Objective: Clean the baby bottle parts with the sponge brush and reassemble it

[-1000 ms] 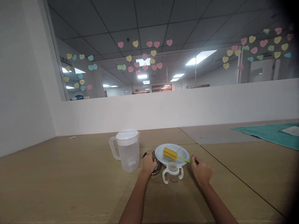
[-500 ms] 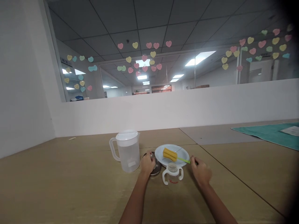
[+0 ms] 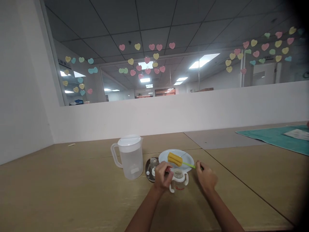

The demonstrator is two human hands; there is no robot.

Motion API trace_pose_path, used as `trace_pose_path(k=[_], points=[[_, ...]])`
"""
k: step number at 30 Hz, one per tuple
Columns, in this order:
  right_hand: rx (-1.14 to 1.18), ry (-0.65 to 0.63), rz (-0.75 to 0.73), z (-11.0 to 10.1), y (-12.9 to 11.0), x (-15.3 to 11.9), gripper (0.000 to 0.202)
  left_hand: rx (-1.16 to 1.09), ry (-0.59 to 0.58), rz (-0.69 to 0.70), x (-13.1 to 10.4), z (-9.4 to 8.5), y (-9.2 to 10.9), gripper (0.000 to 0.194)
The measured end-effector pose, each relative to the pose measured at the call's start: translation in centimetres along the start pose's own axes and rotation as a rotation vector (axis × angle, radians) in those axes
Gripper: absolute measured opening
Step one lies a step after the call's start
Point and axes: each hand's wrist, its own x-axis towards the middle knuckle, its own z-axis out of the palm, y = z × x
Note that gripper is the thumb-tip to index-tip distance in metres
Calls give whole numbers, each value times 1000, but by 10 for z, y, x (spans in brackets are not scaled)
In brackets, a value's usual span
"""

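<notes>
My right hand (image 3: 207, 175) is closed on the green handle of a yellow sponge bottle brush (image 3: 175, 159), whose head rests over a white plate (image 3: 187, 157). My left hand (image 3: 163, 176) is at the left side of a clear baby bottle (image 3: 179, 184) with two white handles and no lid. Its fingers are curled, with a gap between thumb and forefinger, and it partly hides the bottle's left handle. Behind that hand, a round metal dish (image 3: 147, 177) holds a clear dome-shaped cap (image 3: 153, 162) and small white parts, partly covered.
A translucent lidded pitcher (image 3: 132, 159) stands left of the dish, its handle facing left. A teal cloth (image 3: 265, 137) with a pale sheet (image 3: 298, 134) on it lies at the far right. A small flat scrap (image 3: 71, 145) lies near the wall at the left.
My left hand has left the metal dish and moved right to the baby bottle, uncovering the dome-shaped cap. My right hand keeps the brush in about the same place.
</notes>
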Motion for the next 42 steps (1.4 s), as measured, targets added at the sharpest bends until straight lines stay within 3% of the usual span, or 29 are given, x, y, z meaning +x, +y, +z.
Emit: trace_pose_path(k=[5,11,18,21,24,28,32,37,42], points=[[-12,-17,7,-2,-2,0,36,-157,-21,155,-4,20,17,37],[-13,-65,33,-8,-5,0,36,-51,-146,210,-4,33,20,69],[21,-107,57,-8,-3,1,42,35,-144,227,-6,39,23,53],[62,-92,58,-6,0,2,48,26,-71,256,-8,37,20,55],[126,-52,61,-5,2,2,51,-4,86,237,-9,33,14,58],[226,-4,-15,-3,4,1,58,-95,319,18,-3,25,6,59],[315,17,-140,-4,3,-3,65,-125,378,-164,7,14,3,50],[354,153,-297,-5,1,-5,60,68,358,-130,11,6,-4,45],[264,453,-416,-2,4,-2,38,203,336,13,12,5,-18,43]])
